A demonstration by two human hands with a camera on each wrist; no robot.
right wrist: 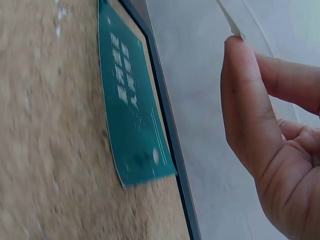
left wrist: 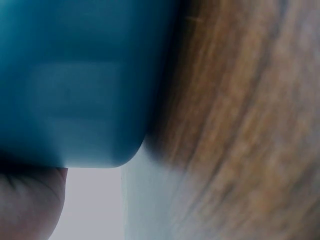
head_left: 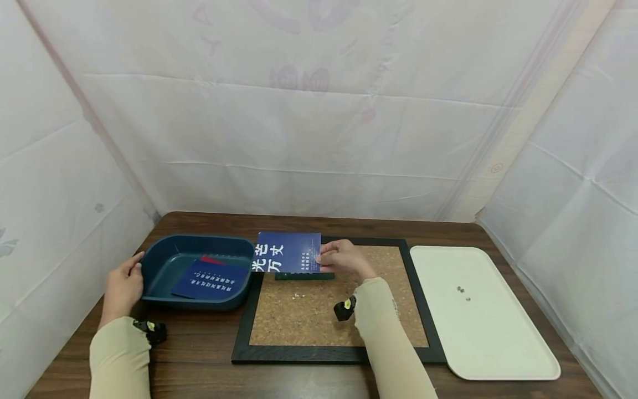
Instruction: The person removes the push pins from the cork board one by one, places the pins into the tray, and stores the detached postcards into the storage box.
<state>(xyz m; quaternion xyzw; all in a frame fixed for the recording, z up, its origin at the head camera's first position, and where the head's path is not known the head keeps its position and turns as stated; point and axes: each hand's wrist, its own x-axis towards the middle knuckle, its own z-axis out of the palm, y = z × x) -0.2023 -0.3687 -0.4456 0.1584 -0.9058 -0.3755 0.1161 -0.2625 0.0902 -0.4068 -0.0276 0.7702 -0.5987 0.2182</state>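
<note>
My right hand (head_left: 346, 257) pinches a blue card (head_left: 289, 252) with white lettering by its right edge, above the top of the cork board (head_left: 299, 321). Part of the card overlaps the right rim of a dark blue plastic basin (head_left: 199, 303) in the head view. At the basin's left side, my left hand (head_left: 123, 285) grips the rim. Inside the basin lie another blue card (head_left: 211, 279) and a red one (head_left: 211, 260), mostly covered. A green card (right wrist: 131, 107) lies against the cork board near its far frame, largely hidden under the held card in the head view.
Right of the black-framed board is a cream tray (head_left: 490, 332) with several tiny metallic pieces (head_left: 461, 289) on it. Small white bits (head_left: 298, 296) are on the cork. White sheeting (head_left: 319, 138) walls in the wooden table (head_left: 199, 354) at the back and sides.
</note>
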